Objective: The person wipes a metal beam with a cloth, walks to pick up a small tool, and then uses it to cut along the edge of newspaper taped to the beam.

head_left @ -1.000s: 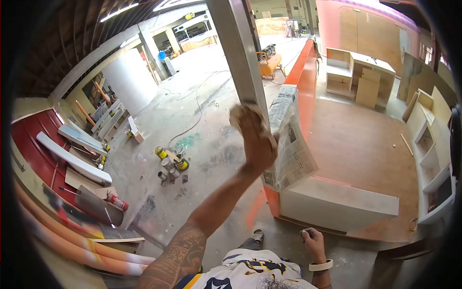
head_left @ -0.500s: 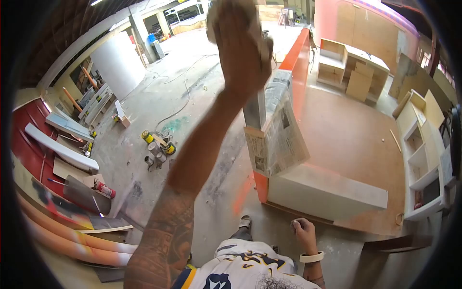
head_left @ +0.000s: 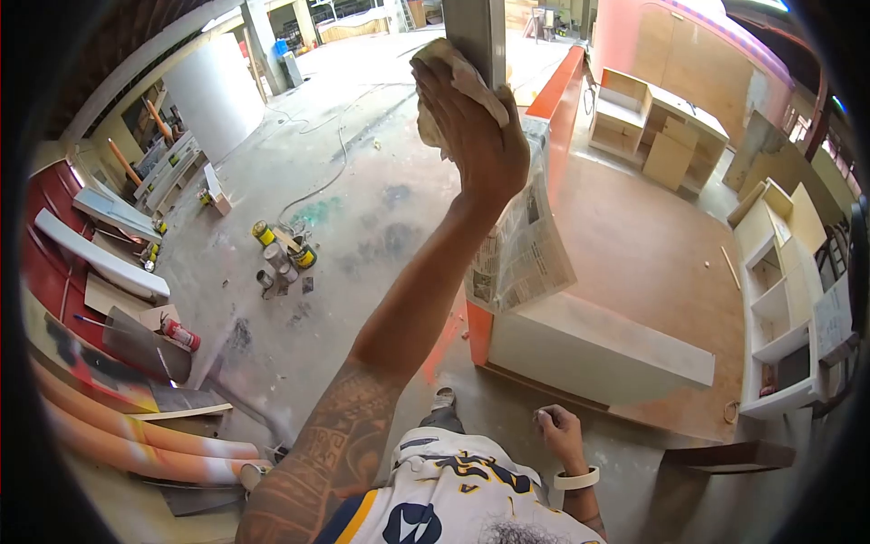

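Observation:
My left hand [head_left: 480, 145], at the end of a raised tattooed arm, presses a crumpled cream rag [head_left: 430, 127] against the side of an upright grey post [head_left: 475, 41]. Its fingers lie over the cloth. Below the hand, newspaper and plastic masking [head_left: 530, 254] wraps the post's lower part, beside an orange-topped partition [head_left: 564, 86]. My right hand [head_left: 562, 435], with a white band at the wrist, hangs low near my body. Its fingers are curled closed; whether they hold something small is hidden.
A low white panel [head_left: 598, 358] runs right from the masked corner. Paint cans [head_left: 288, 249] stand on the floor at left, near a hose [head_left: 340, 168]. Orange tubes [head_left: 154, 449] and a fire extinguisher [head_left: 179, 333] are at lower left. White shelving [head_left: 779, 308] stands at right.
My left hand has slid down the post with the rag, exposing the post's upper part. The view has shifted slightly. My right hand stays low and curled.

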Available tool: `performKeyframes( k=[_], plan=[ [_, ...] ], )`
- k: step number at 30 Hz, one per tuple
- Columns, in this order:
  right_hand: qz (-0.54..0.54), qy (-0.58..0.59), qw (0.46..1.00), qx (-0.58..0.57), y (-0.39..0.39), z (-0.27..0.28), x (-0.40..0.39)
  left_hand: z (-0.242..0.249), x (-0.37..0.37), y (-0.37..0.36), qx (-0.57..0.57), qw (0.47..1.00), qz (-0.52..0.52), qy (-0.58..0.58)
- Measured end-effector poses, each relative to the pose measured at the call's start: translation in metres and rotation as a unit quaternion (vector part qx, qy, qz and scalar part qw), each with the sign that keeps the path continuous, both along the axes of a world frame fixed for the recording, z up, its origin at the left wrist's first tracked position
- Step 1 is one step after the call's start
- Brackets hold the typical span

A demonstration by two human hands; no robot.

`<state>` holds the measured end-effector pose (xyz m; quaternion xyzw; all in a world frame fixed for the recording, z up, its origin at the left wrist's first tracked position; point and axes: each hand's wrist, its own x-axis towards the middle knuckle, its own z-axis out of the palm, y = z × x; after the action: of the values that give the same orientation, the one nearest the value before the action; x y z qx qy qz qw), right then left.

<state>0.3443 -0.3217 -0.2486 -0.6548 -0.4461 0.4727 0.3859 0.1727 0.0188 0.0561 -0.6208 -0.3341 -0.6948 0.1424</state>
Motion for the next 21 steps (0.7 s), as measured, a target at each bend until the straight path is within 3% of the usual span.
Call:
performKeyframes(
  k=[2,4,6,8,11,13,17,20,21],
  plan=[
    [-0.031,0.035,0.999,-0.004,-0.002,-0.003,0.002,-0.014,0.017,-0.015,-0.044,0.998,-0.004,-0.054],
    [-0.052,0.061,0.997,-0.001,0.001,-0.013,0.005,-0.065,0.044,-0.025,-0.105,0.987,0.103,-0.060],
    [-0.069,0.077,0.995,0.003,-0.002,-0.024,0.007,-0.093,0.062,-0.038,-0.127,0.986,0.059,-0.096],
    [-0.058,0.085,0.995,0.001,-0.003,-0.027,0.008,-0.095,0.068,-0.044,-0.151,0.980,0.022,-0.127],
    [-0.029,0.051,0.998,-0.006,-0.004,-0.018,0.006,-0.059,0.047,-0.030,-0.250,0.924,-0.013,-0.288],
    [-0.017,0.028,0.999,-0.009,-0.002,-0.014,0.006,-0.058,0.047,-0.027,-0.303,0.895,-0.013,-0.328],
    [-0.018,0.033,0.999,-0.002,0.000,-0.023,0.009,-0.070,0.078,-0.048,-0.279,0.883,-0.034,-0.375],
    [-0.038,0.032,0.999,0.009,-0.003,-0.008,0.008,-0.054,0.037,-0.041,-0.401,0.791,-0.105,-0.450],
    [-0.048,0.033,0.998,0.015,-0.002,-0.003,0.003,-0.061,0.029,-0.035,-0.375,0.807,-0.119,-0.441]
  ],
)
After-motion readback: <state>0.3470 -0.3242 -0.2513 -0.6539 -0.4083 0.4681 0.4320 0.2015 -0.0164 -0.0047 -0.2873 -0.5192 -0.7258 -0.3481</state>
